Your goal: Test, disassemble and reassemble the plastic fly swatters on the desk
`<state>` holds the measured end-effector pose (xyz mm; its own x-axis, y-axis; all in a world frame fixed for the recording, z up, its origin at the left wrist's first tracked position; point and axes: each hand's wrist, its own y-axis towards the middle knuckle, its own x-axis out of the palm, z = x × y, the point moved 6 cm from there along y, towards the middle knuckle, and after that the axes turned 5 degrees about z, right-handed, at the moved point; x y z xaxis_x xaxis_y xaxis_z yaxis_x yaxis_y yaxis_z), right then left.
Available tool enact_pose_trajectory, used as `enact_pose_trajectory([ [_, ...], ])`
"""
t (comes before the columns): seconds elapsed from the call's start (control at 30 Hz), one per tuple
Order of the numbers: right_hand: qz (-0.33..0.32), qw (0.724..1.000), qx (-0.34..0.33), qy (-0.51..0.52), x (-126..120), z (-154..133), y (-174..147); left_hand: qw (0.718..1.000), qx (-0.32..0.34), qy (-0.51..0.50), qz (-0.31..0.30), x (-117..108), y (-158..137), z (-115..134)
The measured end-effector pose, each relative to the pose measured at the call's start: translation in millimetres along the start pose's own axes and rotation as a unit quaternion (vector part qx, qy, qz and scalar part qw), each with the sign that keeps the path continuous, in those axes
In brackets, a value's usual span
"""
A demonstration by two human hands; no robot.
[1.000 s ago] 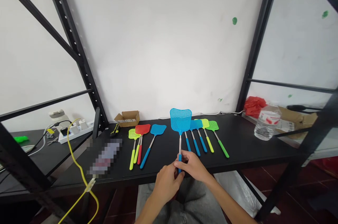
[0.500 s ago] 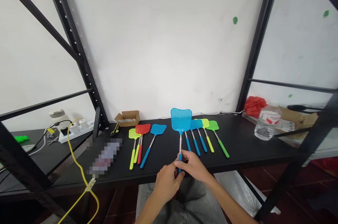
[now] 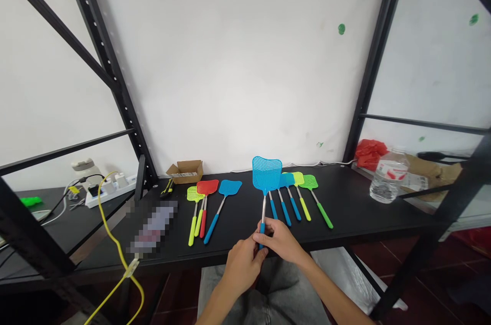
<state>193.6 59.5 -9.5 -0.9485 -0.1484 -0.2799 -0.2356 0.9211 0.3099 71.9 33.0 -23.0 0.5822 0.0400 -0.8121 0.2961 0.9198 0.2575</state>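
A blue fly swatter [image 3: 267, 174] is held upright over the front of the black shelf, its mesh head at the top. My right hand [image 3: 283, 241] pinches its blue grip, and my left hand [image 3: 242, 267] closes round the lower end, partly hiding it. To the left lie another blue swatter [image 3: 230, 188], a red one [image 3: 207, 187] and yellow-green ones [image 3: 192, 232]. On the right, several blue swatters [image 3: 284, 212] lie fanned beside a yellow-green one [image 3: 305, 209] and a green one [image 3: 326, 215]. The held head covers part of the blue ones.
An open cardboard box [image 3: 186, 171] stands at the back left of the black shelf [image 3: 360, 202], near a black-and-yellow tool [image 3: 166, 189]. A yellow cable [image 3: 115, 238] hangs at the left. Further right stands a clear plastic bottle [image 3: 387, 182] by a red bag [image 3: 370, 154]. Black posts frame both sides.
The held fly swatter's head has tilted and turned slightly to the right. Both hands stay in nearly the same place on its grip. The other swatters have not moved.
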Motion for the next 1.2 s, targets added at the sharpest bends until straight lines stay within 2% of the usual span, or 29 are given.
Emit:
enact_pose_trajectory([
  [0.33, -0.017, 0.999, -0.015, 0.026, -0.2, -7.6, -1.5, 0.999, -0.014, -0.035, -0.033, 3.1, -1.8, -1.5],
  [0.63, -0.076, 0.995, 0.000, 0.065, -2.0, -13.8, -3.0, 0.991, -0.036, -0.117, -0.054, -0.8, -2.0, -0.5],
  [0.93, -0.028, 0.994, 0.027, 0.100, -3.3, 0.5, 0.9, 0.990, -0.011, -0.133, -0.039, -9.4, -1.6, 12.7],
  [1.07, -0.003, 0.993, 0.055, 0.108, -2.7, 13.7, 3.7, 0.990, -0.032, -0.131, -0.037, -5.4, -2.2, 9.4],
  [1.2, 0.021, 0.991, 0.073, 0.111, -2.7, 21.6, 5.2, 0.972, -0.063, -0.220, -0.062, 4.3, 1.2, 2.8],
])
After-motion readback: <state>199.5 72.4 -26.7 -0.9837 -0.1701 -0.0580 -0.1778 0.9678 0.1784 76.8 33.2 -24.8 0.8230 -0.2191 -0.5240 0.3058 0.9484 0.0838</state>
